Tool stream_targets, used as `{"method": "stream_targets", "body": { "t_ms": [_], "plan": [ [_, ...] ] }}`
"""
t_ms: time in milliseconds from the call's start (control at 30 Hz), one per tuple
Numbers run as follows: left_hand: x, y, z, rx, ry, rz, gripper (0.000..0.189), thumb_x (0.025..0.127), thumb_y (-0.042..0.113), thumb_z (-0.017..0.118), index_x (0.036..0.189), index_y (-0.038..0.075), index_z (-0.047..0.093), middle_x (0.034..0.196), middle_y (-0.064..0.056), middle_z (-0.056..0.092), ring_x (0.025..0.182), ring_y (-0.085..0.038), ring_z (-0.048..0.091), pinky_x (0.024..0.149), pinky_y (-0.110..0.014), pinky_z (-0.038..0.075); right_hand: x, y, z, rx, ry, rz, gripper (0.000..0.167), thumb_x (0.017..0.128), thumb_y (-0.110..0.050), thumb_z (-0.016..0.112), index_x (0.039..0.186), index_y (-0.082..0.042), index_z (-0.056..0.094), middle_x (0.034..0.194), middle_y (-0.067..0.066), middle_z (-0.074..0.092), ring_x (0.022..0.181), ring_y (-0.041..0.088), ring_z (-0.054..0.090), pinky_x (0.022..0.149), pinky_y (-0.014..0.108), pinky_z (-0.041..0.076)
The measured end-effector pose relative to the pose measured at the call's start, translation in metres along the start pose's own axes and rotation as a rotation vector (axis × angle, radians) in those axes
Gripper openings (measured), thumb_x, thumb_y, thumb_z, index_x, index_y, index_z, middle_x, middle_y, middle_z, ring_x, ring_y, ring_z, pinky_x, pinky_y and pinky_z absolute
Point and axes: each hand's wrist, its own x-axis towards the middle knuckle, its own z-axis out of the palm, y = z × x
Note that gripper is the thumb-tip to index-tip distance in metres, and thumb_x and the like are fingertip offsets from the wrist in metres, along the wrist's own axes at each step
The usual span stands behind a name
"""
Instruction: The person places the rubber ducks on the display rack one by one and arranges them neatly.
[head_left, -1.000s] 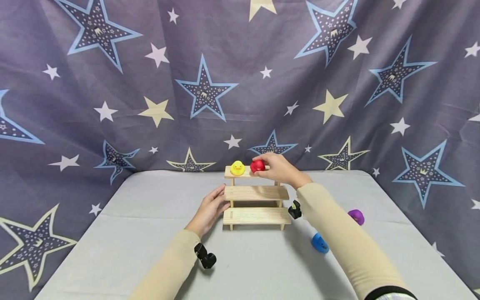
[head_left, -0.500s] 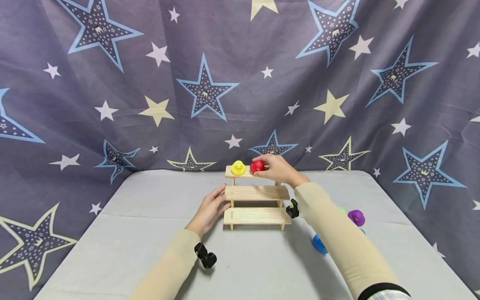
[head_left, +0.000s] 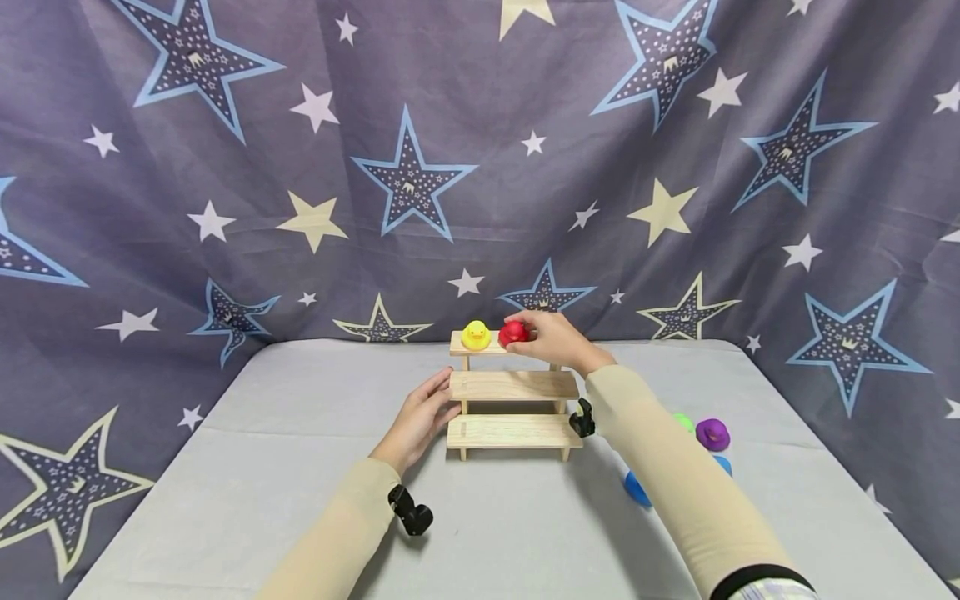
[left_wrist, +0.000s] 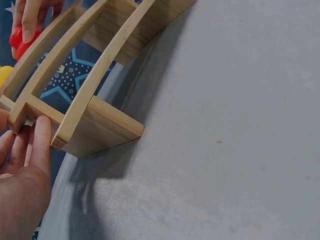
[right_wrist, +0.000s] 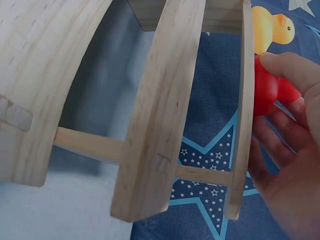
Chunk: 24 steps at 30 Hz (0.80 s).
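A small three-tier wooden stand stands on the grey-covered table. At its left side my left hand grips the end of the middle tier, fingers on either side of the wood in the left wrist view. My right hand reaches over to the top tier and pinches a red rubber duck between thumb and fingers. The duck sits right at the top board, as the right wrist view also shows. Beside it on the left, a yellow rubber duck faces forward on the same tier.
Right of the stand, partly behind the right sleeve, lie a purple duck, a green object and blue objects. A star-patterned curtain hangs close behind the table.
The right forearm has shifted slightly left, uncovering a green and a second blue object. The red duck has barely moved in the right hand; the left hand stays in place.
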Motion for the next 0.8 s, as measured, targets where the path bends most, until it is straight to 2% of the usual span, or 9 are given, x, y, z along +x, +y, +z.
{"method": "stream_targets", "body": {
  "t_ms": [267, 533, 800],
  "plan": [
    [0.000, 0.000, 0.000, 0.002, -0.001, 0.002, 0.054, 0.105, 0.006, 0.045, 0.156, 0.002, 0.030, 0.155, -0.019, 0.034, 0.139, -0.032, 0.041, 0.108, -0.034, 0.048, 0.000, 0.002, 0.000, 0.020, -0.005, -0.010, 0.052, 0.090, -0.021, 0.078, 0.137, -0.008, 0.061, 0.115, 0.011, 0.069, 0.105, 0.023, 0.065, 0.090, 0.037, 0.059],
    [0.000, -0.001, 0.000, 0.000, -0.009, 0.007, 0.055, 0.105, 0.006, 0.045, 0.157, 0.001, 0.028, 0.155, -0.019, 0.034, 0.138, -0.032, 0.040, 0.110, -0.035, 0.047, -0.003, 0.006, -0.003, 0.067, -0.006, -0.006, 0.057, 0.088, -0.019, 0.079, 0.139, -0.008, 0.058, 0.123, 0.011, 0.066, 0.111, 0.024, 0.064, 0.095, 0.037, 0.058],
    [0.000, 0.000, 0.000, 0.000, 0.010, -0.013, 0.054, 0.104, 0.006, 0.046, 0.156, 0.003, 0.030, 0.155, -0.018, 0.034, 0.139, -0.032, 0.040, 0.109, -0.033, 0.048, -0.010, 0.010, -0.010, 0.045, -0.005, 0.004, 0.058, 0.088, -0.023, 0.079, 0.140, -0.009, 0.058, 0.125, 0.012, 0.066, 0.111, 0.025, 0.065, 0.098, 0.044, 0.056]
  ]
}}
